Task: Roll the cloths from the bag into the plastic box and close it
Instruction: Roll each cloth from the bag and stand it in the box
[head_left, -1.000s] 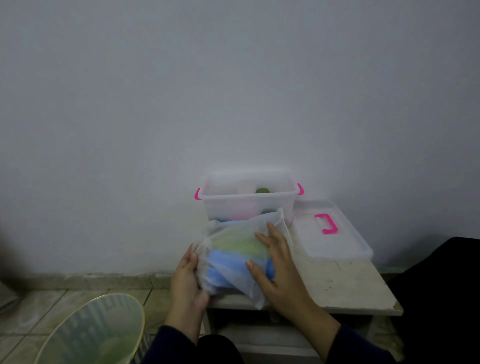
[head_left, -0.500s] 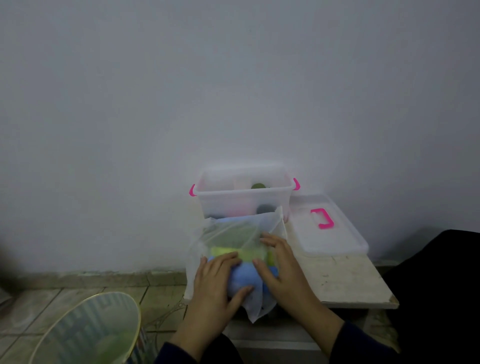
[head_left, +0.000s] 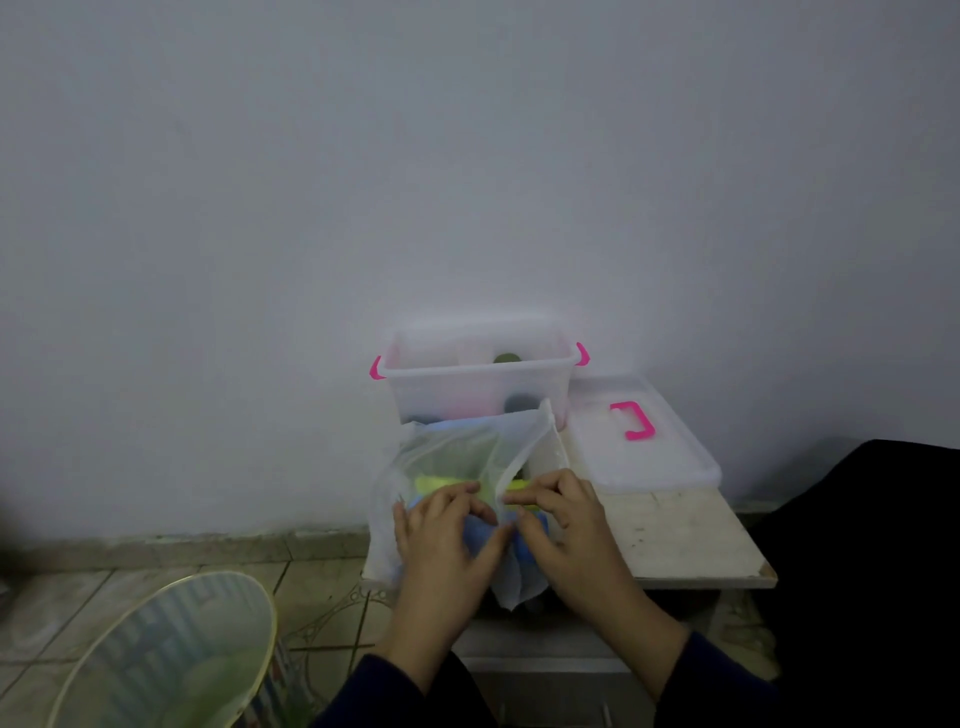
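Observation:
A thin white translucent bag (head_left: 457, 457) lies on the small table (head_left: 675, 535), holding yellow-green (head_left: 436, 484) and blue cloths (head_left: 480, 535). My left hand (head_left: 441, 540) and my right hand (head_left: 563, 525) both grip the bag's front, fingers pinching the plastic at its opening. Behind the bag stands the open clear plastic box (head_left: 478, 384) with pink side clips; dark rolled cloths show inside it. Its clear lid (head_left: 639, 441) with a pink handle lies flat to the right of the box.
The box stands against a plain white wall. A round striped bin (head_left: 171, 654) stands on the tiled floor at lower left. A dark shape (head_left: 872, 561) fills the right side beside the table.
My left hand moved from the bag's left side onto its front, next to my right hand. Both hands now pinch the bag at its opening, and the yellow-green cloth shows more.

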